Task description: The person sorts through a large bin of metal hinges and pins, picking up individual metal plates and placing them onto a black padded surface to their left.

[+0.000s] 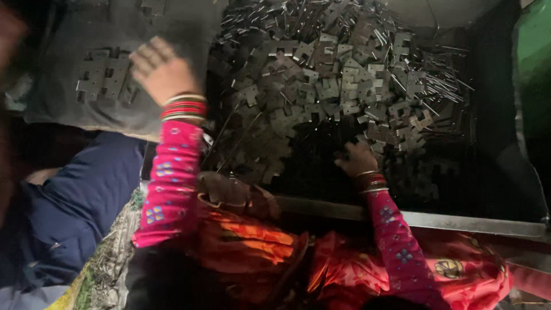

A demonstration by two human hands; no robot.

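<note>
A big heap of flat, notched grey metal pieces [344,86] fills a dark bin. My right hand [356,158], in a pink sleeve with bangles, is dug into the near edge of the heap with its fingers curled around some pieces. My left hand [160,72], motion-blurred, hovers palm down with its fingers spread over a grey sheet [69,109]. A small group of the same metal pieces [106,77] lies on that sheet, just left of the hand. I see nothing held in the left hand.
Thin metal strips [442,86] stick out at the heap's right side. A metal rail [459,221] runs along the bin's near edge. Blue cloth [80,201] lies at the left, orange-red fabric [258,241] is in my lap, and a green surface [534,69] stands at the far right.
</note>
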